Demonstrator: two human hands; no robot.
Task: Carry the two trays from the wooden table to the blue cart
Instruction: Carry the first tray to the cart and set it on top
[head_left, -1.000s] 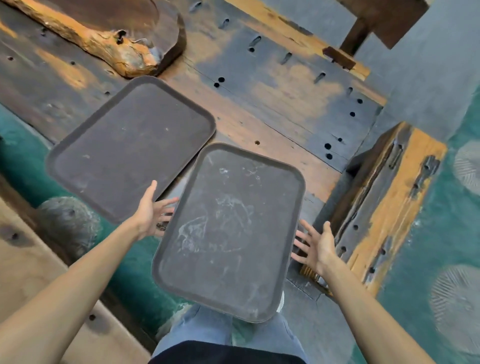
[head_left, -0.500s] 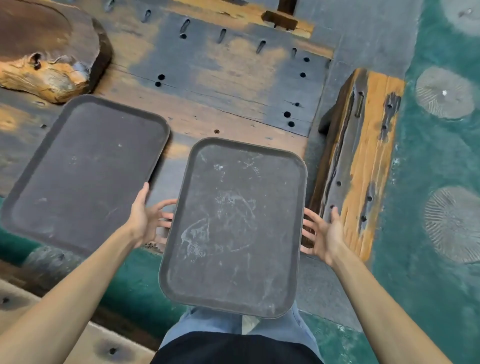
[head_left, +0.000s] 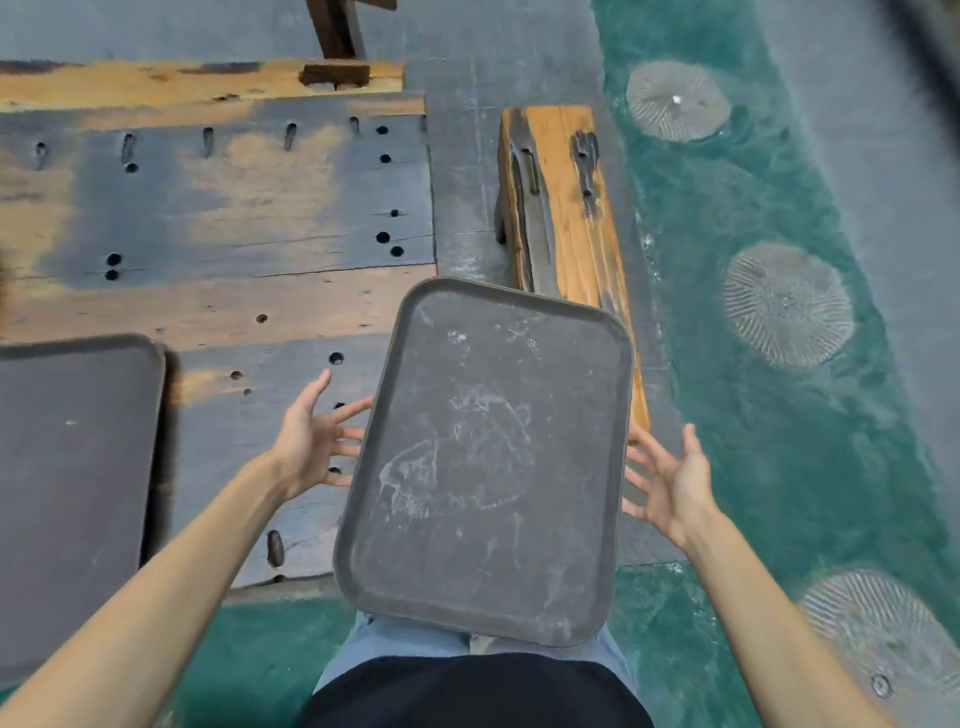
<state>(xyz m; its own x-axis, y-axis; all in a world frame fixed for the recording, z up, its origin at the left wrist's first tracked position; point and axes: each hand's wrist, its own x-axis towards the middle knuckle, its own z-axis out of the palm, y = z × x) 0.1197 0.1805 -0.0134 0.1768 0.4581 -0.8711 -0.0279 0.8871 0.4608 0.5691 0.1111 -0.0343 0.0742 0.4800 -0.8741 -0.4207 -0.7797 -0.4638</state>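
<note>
Near tray: you have the scuffed gray tray (head_left: 485, 462) out in front of your waist, its far end over the corner of the wooden table (head_left: 218, 218), its near end past the edge above your jeans.
Left hand: your left hand (head_left: 311, 439) sits at the tray's 9 o'clock edge, fingers spread and reaching under the rim; I cannot tell whether they bear its weight.
Right hand: your right hand (head_left: 670, 480) is at 3 o'clock, palm up, fingers splayed, just beside the rim, not clamped on it.
Why so: a hand on each long side, palms up, looks like cradling from below, which would keep the flat tray level.
Second tray: the darker tray (head_left: 72, 493) lies flat on the table at 9 o'clock, well apart from your hands, waiting its turn.
Bench: a wooden bench (head_left: 561, 228) stands at 1 o'clock, partly hidden by the tray's far corner.
Cart: no blue cart in view yet.
Watch for: loose fingers, so a tilt could let the tray slide, I reckon.
</note>
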